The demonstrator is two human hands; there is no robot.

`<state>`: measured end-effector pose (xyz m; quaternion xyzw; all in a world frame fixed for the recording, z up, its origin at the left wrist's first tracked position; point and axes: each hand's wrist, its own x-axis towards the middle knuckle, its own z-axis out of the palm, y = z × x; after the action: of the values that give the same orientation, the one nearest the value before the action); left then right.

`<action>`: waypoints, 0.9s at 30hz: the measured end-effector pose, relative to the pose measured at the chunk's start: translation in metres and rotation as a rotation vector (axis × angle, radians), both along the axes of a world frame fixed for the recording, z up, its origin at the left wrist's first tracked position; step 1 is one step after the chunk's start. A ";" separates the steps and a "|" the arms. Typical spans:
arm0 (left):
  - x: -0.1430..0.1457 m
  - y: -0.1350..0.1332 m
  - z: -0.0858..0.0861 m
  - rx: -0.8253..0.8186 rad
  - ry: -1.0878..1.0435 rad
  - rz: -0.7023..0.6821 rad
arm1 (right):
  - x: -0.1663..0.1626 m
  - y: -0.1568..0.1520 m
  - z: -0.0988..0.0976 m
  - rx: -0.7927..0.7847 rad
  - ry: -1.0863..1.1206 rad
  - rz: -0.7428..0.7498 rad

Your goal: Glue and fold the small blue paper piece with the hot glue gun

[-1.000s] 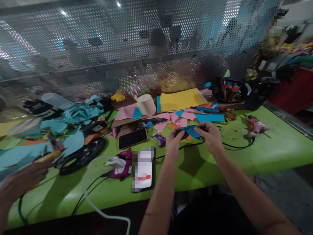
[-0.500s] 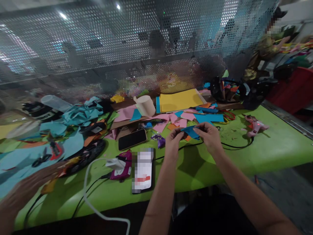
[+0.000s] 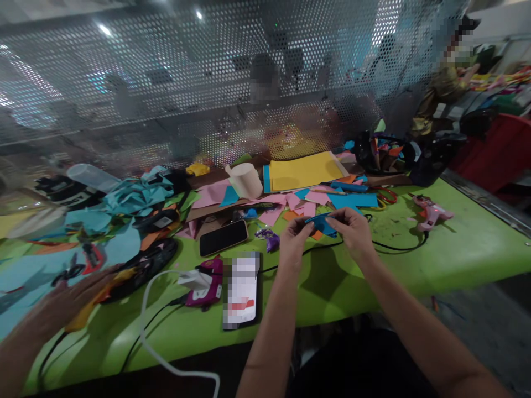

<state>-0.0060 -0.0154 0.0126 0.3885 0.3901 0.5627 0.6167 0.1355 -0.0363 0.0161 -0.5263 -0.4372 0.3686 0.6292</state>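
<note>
A small folded piece of blue paper is stretched between my two hands above the green table. My left hand pinches its left end between thumb and fingers. At the other end, my right hand grips it the same way, its thumb lying on the paper. Behind my hands lie pink paper scraps and blue paper. A purple wrapper rests just left of my left hand. The pink glue gun stands to the right, its black cord running toward my hands.
A co-worker's hand reaches in at left, by a yellow-handled tool. A lit phone, a dark phone and a magenta power strip lie left of my arms. Behind stand a paper roll and yellow sheets.
My hands keep hold of the blue paper in nearly the same place; its visible part looks slightly flatter. The co-worker's hand at left has shifted a little, fingers now stretched out over the tool.
</note>
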 end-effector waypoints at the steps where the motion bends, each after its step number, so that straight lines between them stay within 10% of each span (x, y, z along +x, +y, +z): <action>1: 0.000 0.000 0.000 0.003 0.002 0.002 | 0.000 0.000 0.000 0.000 0.008 0.006; 27: 0.000 0.000 -0.002 0.053 0.008 0.054 | -0.001 0.000 0.001 0.046 -0.080 -0.064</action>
<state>-0.0055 -0.0157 0.0103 0.3964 0.3877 0.5876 0.5893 0.1346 -0.0363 0.0172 -0.5399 -0.4531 0.3169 0.6347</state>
